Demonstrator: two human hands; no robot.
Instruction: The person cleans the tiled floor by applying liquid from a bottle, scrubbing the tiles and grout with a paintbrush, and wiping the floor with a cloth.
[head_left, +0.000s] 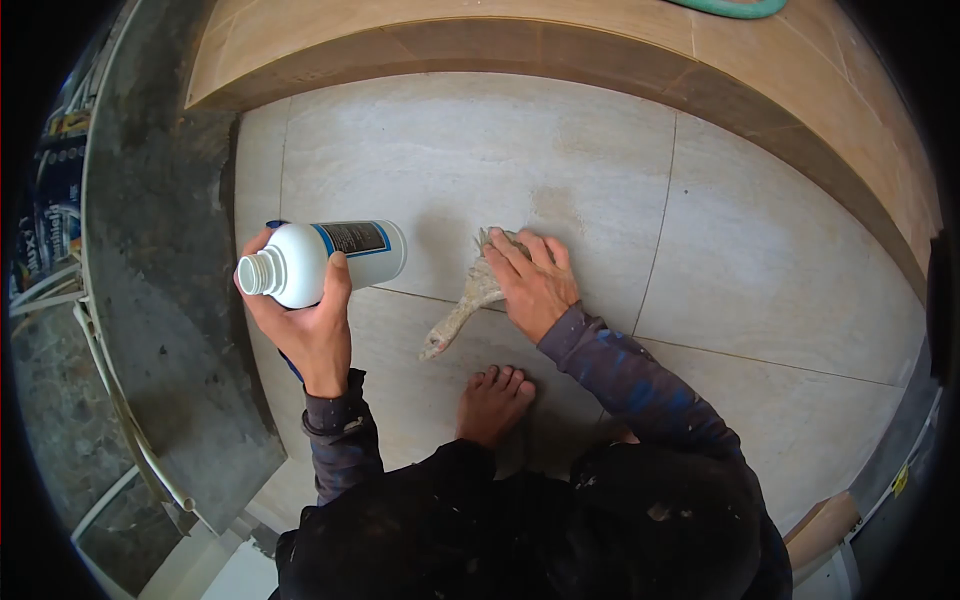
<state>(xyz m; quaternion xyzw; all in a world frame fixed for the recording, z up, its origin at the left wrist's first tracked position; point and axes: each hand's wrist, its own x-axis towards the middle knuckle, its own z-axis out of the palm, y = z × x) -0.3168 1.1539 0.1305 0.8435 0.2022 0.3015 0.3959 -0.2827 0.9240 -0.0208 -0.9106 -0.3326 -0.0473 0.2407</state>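
My left hand (312,335) is wrapped round a white plastic bottle (300,265) with a dark, blue-edged label. The bottle is tipped on its side, its uncapped threaded neck pointing left. A bit of something dark blue shows by the fingertips behind it; I cannot make out what it is. Over the bristle end of a worn, crusted paintbrush (462,318) lies my right hand (535,285), fingers bent round it. The brush handle points down and left, just above the tiled floor (760,270) or on it; I cannot tell which. The palm side of the right hand is hidden.
A raised tan tiled step (600,45) curves along the far side, with a green hose (735,8) on it. On the left runs a grey ledge (165,260), with pale pipes (135,430) beyond. My bare foot (492,405) stands below the brush.
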